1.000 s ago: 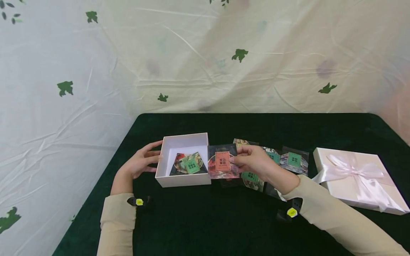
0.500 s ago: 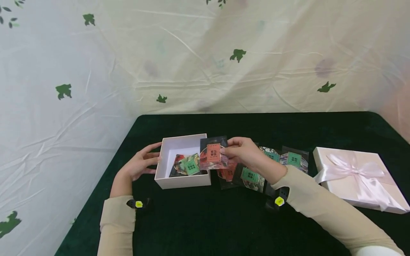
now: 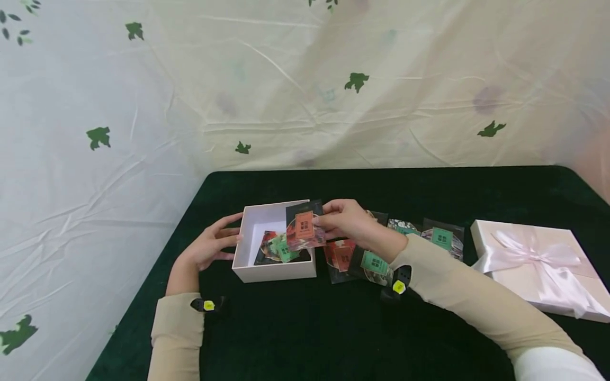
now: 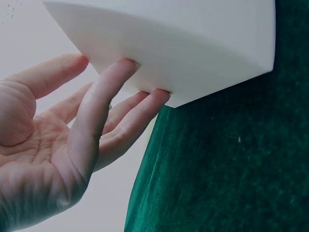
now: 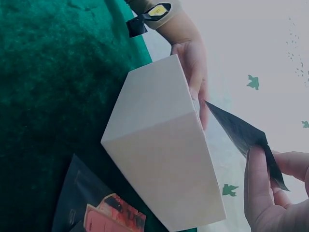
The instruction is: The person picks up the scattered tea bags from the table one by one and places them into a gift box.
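My right hand pinches a flat black sachet with a red label by its right edge, over the right side of an open white box. In the right wrist view the sachet appears nearly edge-on, between thumb and fingers. Inside the box lie a few sachets, one green-labelled on top, partly hidden by the held one. Against the box's left wall rest the fingertips of my left hand. Seen from the left wrist, those fingers are spread and mostly straight, touching the outer wall.
Several more sachets with red or green labels lie right of the box, partly under my right arm. Farther right is a pale pink box lid with a satin bow. Dark green cloth covers the table; a printed curtain hangs behind.
My right hand has carried the red-labelled sachet leftward, from beside the box's right wall to over its opening. The left hand stays at the box.
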Available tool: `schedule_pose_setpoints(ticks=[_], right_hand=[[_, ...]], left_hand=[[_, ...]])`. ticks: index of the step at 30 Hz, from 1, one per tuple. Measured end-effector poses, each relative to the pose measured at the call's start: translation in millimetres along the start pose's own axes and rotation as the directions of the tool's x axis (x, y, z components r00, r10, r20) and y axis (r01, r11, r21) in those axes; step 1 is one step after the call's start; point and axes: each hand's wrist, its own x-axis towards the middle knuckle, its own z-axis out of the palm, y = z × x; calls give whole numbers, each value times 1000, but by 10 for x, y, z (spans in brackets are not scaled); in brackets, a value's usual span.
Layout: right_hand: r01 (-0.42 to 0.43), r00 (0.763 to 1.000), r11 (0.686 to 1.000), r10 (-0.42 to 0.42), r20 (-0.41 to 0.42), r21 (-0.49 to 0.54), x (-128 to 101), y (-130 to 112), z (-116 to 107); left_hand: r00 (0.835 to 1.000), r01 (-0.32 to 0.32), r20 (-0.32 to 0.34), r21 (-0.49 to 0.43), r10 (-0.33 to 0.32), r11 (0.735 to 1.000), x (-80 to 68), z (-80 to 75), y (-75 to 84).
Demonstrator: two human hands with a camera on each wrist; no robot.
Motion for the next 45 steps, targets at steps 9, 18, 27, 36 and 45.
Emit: schedule_pose_setpoints(ticks=[9,18,27,36,45], right_hand=[[11,1000,1000,-11,16,-9,105,-53,119],[-7,1000,1000,7,10,12,194,-20,219],[12,998,999,-14,67,31,226,-5,281],[8,997,999,-11,82,31,215,20,250],[18,998,1000,-19,64,6,130,10,207]], left_hand=[[1000,18,-20,4,-18,1000,18,-1,-6],[1000,18,-15,6,-18,1000,-21,14,20],[999,24,-25,9,-24,1000,-28,17,33],[999,20,-26,10,-19,1000,-34,36,40],[999,26,-29,12,-25,1000,-34,36,43]])
